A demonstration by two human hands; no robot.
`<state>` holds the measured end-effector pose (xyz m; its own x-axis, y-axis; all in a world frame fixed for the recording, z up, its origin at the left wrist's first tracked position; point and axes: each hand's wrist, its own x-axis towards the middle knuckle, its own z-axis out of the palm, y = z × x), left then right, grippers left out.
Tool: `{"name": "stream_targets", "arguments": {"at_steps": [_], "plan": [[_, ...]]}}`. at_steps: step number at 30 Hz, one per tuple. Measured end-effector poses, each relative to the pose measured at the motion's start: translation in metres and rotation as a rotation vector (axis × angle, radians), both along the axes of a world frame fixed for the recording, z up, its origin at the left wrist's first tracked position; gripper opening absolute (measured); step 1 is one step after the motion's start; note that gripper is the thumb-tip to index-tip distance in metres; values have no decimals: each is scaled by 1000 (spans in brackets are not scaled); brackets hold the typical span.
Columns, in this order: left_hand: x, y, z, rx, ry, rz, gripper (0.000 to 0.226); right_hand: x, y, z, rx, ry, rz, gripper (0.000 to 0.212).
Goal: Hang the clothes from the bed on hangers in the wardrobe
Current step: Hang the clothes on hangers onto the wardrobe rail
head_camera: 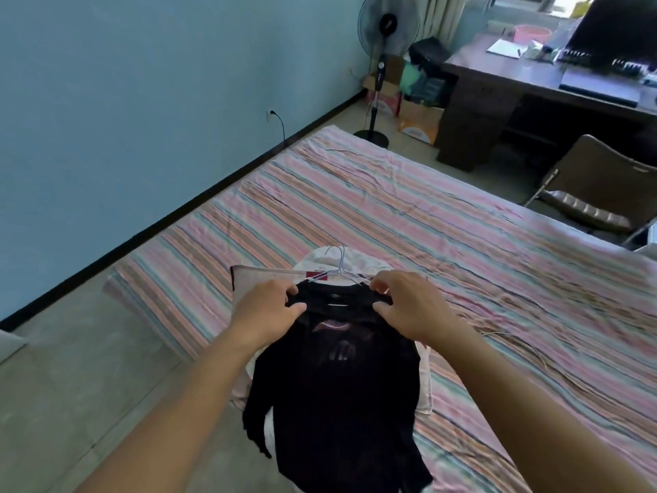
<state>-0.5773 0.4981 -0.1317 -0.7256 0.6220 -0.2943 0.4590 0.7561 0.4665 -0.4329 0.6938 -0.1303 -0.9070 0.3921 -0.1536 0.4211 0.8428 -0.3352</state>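
On the bed, head view: a black, thin, see-through knit top (334,386) lies flat at the near edge of the pink striped bed (426,215), on top of a white garment (341,259).
Where the top is: right under both hands, just in front of the person. Its bottom hem hangs toward the floor at the bed's edge.
Which way it points: the neck end points away from the person, toward the far side of the bed. Its long line runs from the neck down to the hem, straight back to the person.
Hanger: a thin white wire hanger (337,265) sits at the neck. Its hook sticks out past the collar, pointing away. Most of the hanger is hidden under the cloth, so I cannot tell how far in it is.
Left hand (270,307): fingers and thumb pinch the left side of the black collar.
Right hand (405,304): fingers and thumb pinch the right side of the collar.
Which hand is nearer: both are the same, one on each side of the neck hole, with the hook between and just past them.
Next, I think: the collar needs to sit well on the hanger, then the hook gets lifted.
Wardrobe: not in view.
Other things: a black standing fan (385,65) and a dark wooden counter (505,80) are far off.
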Motion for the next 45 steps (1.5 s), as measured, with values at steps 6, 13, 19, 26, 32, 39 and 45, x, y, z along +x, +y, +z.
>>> {"name": "stream_targets", "arguments": {"at_steps": [6, 13, 19, 26, 32, 39, 45], "plan": [[-56, 63, -87, -104, -46, 48, 39, -42, 65, -87, -46, -23, -93, 22], [-100, 113, -183, -243, -74, 5, 34, -84, 119, -187, -193, -48, -202, 30], [-122, 131, -247, -257, -46, -3, 40, -110, 148, -263, -257, -131, -248, 19], [-134, 115, -302, -254, -18, 76, 48, -115, 155, -318, -210, -267, -208, 26], [-148, 122, -317, -202, 7, 148, 37, -126, 149, -338, -207, -143, -288, 12], [-138, 123, -295, 14, -1, 208, 6, -121, 130, -339, -61, -126, -279, 44], [-127, 105, -249, 288, -152, 231, 16, -116, 132, -286, -165, 32, -253, 15]]}}
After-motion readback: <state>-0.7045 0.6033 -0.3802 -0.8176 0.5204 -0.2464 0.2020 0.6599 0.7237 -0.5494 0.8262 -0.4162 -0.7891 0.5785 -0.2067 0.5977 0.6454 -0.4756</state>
